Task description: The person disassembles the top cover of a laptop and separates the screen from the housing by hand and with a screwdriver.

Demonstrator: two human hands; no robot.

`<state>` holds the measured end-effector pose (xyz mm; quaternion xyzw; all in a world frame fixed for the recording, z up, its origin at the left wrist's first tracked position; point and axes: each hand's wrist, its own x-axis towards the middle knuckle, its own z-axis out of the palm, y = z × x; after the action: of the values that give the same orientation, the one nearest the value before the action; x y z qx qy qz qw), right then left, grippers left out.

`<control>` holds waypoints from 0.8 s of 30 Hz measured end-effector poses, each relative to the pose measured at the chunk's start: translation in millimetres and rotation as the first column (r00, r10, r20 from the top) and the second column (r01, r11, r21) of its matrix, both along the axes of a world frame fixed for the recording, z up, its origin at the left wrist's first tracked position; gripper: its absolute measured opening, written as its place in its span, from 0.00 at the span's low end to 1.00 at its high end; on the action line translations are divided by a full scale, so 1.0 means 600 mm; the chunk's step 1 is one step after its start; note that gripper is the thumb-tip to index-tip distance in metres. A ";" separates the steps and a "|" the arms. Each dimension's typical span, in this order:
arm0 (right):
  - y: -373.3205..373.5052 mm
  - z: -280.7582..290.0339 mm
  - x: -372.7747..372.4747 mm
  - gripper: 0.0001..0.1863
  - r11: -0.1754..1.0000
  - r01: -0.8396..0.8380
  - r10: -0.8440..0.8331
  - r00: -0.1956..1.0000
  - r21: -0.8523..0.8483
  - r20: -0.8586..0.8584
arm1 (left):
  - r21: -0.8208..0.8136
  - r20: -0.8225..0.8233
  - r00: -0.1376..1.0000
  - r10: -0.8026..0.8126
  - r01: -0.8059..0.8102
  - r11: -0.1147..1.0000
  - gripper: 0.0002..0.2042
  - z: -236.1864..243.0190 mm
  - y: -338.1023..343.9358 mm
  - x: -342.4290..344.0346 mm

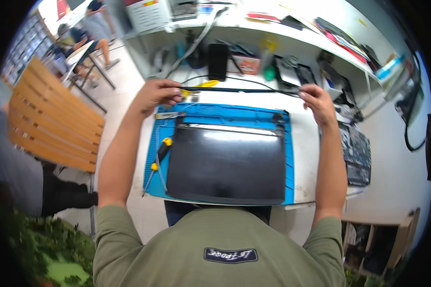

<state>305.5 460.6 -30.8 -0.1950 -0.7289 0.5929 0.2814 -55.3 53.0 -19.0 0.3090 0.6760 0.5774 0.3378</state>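
Note:
A long thin black strip (239, 90) stretches level across the far side of the bench, pinched at its left end by my left hand (159, 95) and at its right end by my right hand (319, 104). Both arms reach forward around a dark, glossy laptop screen panel (225, 167). That panel lies flat on a blue work mat (289, 162), with its long top edge below the strip. Left of the panel, a screwdriver with a black and yellow handle (163, 152) rests on the mat, a thin cable beside it.
Behind the strip stands a black phone-like device (218, 62) under a cluttered shelf (292, 31). Dark electronic parts (357, 153) are stacked right of my right arm. A slatted wooden chair (52, 115) stands at left, near a seated person (76, 40). A small cabinet (378, 239) sits lower right.

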 end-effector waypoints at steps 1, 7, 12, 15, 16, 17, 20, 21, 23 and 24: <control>0.001 0.004 -0.010 0.15 1.000 -0.019 0.019 0.999 0.017 -0.047 | 0.051 -0.002 1.000 -0.005 0.005 0.999 0.19 0.004 0.003 -0.001; 0.000 0.044 -0.031 0.13 0.997 -0.038 0.028 0.990 -0.072 -0.136 | 0.150 0.040 0.996 0.074 -0.080 0.986 0.22 -0.005 0.027 -0.029; 0.020 -0.028 0.004 0.11 0.964 0.021 -0.065 0.985 -0.266 -0.159 | 0.079 0.099 0.995 -0.002 -0.005 0.997 0.25 -0.051 0.080 0.013; 0.043 -0.032 0.017 0.11 0.947 0.086 -0.158 0.964 -0.310 -0.216 | 0.046 0.089 0.996 -0.010 0.006 0.999 0.22 -0.037 0.116 0.027; 0.057 -0.028 0.019 0.11 0.942 0.119 -0.198 0.952 -0.315 -0.232 | 0.049 0.068 0.997 0.039 -0.043 0.998 0.20 -0.030 0.134 0.033; 0.065 -0.019 0.014 0.11 0.937 0.145 -0.231 0.940 -0.318 -0.250 | 0.075 0.057 0.997 0.051 -0.055 0.996 0.20 -0.025 0.148 0.033; 0.097 -0.003 -0.005 0.10 0.911 0.214 -0.323 0.901 -0.352 -0.289 | 0.153 0.046 0.995 0.091 -0.097 0.984 0.19 -0.007 0.202 0.038; 0.117 -0.005 -0.007 0.10 0.903 0.232 -0.351 0.885 -0.362 -0.306 | 0.171 0.071 0.995 0.072 -0.083 0.982 0.18 -0.006 0.222 0.035; 0.148 -0.017 -0.020 0.09 0.863 0.285 -0.425 0.855 -0.417 -0.296 | 0.209 0.116 0.993 0.036 -0.060 0.976 0.18 -0.018 0.263 0.023; 0.157 -0.022 -0.025 0.08 0.842 0.320 -0.466 0.836 -0.434 -0.288 | 0.203 0.139 0.989 0.054 -0.082 0.976 0.18 -0.022 0.281 0.028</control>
<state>290.5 554.5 -44.1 -0.2727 -0.4781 0.6730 0.4940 -38.6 221.4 -32.4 0.2802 0.5979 0.6756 0.3279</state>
